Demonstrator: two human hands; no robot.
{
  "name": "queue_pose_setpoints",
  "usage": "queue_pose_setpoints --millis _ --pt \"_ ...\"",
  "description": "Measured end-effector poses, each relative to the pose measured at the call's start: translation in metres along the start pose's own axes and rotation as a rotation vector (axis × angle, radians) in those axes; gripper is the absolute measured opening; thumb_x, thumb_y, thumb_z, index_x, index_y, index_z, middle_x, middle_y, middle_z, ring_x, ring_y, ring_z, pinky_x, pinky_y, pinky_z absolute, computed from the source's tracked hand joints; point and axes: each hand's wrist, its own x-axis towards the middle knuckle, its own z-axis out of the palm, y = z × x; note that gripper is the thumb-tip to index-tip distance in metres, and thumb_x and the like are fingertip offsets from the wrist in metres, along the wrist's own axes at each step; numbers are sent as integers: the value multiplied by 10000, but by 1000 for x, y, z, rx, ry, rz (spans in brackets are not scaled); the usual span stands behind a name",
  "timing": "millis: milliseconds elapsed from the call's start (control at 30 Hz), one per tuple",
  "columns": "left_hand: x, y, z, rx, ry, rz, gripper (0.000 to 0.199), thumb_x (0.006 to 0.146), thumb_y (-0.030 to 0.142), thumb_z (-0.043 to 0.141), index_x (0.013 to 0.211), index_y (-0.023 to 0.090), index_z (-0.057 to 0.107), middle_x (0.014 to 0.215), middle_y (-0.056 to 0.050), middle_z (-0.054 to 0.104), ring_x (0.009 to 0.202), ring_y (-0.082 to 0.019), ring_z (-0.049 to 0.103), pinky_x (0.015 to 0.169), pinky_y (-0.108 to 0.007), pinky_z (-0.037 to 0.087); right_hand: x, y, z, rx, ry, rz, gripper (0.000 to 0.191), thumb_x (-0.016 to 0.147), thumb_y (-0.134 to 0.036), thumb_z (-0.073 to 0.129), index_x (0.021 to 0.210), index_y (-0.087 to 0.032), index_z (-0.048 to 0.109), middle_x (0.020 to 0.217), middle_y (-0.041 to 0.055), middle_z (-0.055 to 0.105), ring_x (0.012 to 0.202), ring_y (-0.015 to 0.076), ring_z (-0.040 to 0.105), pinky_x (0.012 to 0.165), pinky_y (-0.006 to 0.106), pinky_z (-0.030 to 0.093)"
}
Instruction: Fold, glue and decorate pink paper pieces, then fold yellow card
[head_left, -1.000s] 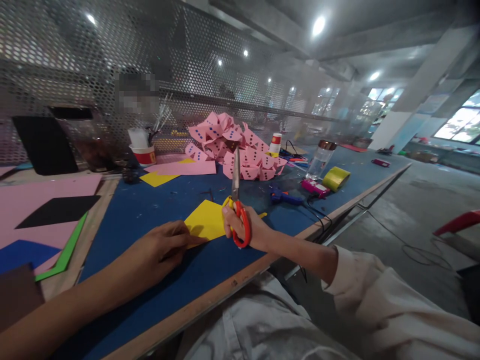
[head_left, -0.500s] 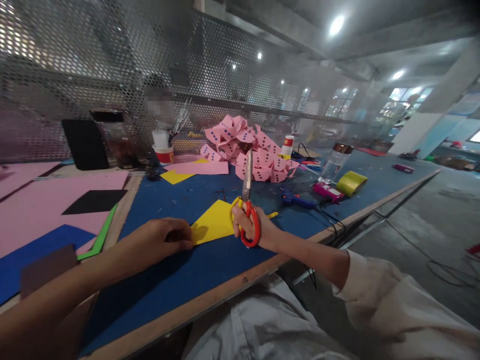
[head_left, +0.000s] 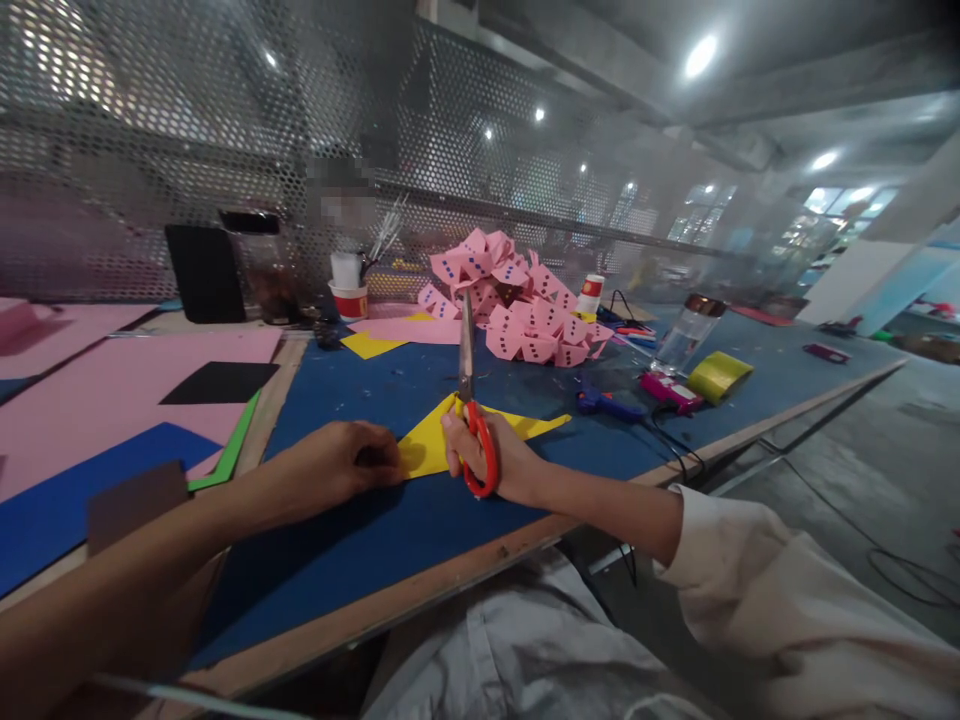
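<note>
My left hand (head_left: pixel 360 462) pinches the left corner of a yellow sheet (head_left: pixel 425 442) on the blue table surface (head_left: pixel 322 560). My right hand (head_left: pixel 487 455) is closed round the handles of scissors (head_left: pixel 482 450), one of them red. The blades point up and away from me and look closed together. That hand rests over the middle of the yellow sheet, and a narrow pointed part of yellow sticks out to its right. Behind the scissors lies a heap of pink folded pieces (head_left: pixel 536 310) with dark dots.
A blue glue gun (head_left: pixel 609 402), a pink device (head_left: pixel 670 392), a yellow tape roll (head_left: pixel 720 376) and a glass jar (head_left: pixel 686 335) stand at right. Coloured sheets (head_left: pixel 112 480) lie at left. Behind are a paper cup (head_left: pixel 349 300) and a mesh wall (head_left: pixel 247 150).
My right hand and the scissors have moved left over the yellow sheet, uncovering more of its right-hand part. The view has shifted slightly. My left hand stays on the sheet's corner.
</note>
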Motion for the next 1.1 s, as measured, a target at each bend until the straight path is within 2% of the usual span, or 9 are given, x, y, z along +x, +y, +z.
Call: queue_pose_setpoints --millis 133,233,400,633,867,1100 --pt "0 0 0 6 23 8 300 823 477 586 841 211 723 817 -26 717 740 -210 618 666 -275 440 -4 3 -9 14 -12 28 532 973 -581 430 631 -188 538 549 -15 569 449 97 489 502 230 439" --pt "1 0 0 4 17 7 303 816 479 586 844 215 732 810 -20 723 724 -205 614 644 -268 429 -3 5 -6 14 -1 58 546 972 -597 413 625 -192 528 534 -10 568 425 98 474 447 228 418" --pt "0 0 0 13 13 28 306 828 475 573 837 206 718 783 -22 722 696 -194 605 623 -265 415 7 2 13 30 -26 -8 588 992 -557 393 555 -189 530 532 4 551 493 111 528 513 227 456" --pt "-3 6 -1 3 43 21 268 815 441 585 831 217 732 815 -18 728 718 -195 619 648 -263 420 -2 -3 2 -2 5 106 579 990 -572 383 593 -181 538 509 -6 555 393 80 454 409 205 382" --pt "-2 2 1 25 27 25 311 835 473 569 834 188 695 754 -23 708 656 -180 583 585 -261 384 9 -2 23 18 -46 22 557 974 -581 419 594 -190 537 543 -4 563 472 108 524 505 227 446" --pt "-3 3 1 41 28 30 266 847 438 566 858 214 709 811 -25 723 693 -191 614 615 -265 394 4 7 18 52 25 80 554 980 -592 399 625 -186 527 571 4 598 412 86 479 428 212 400"
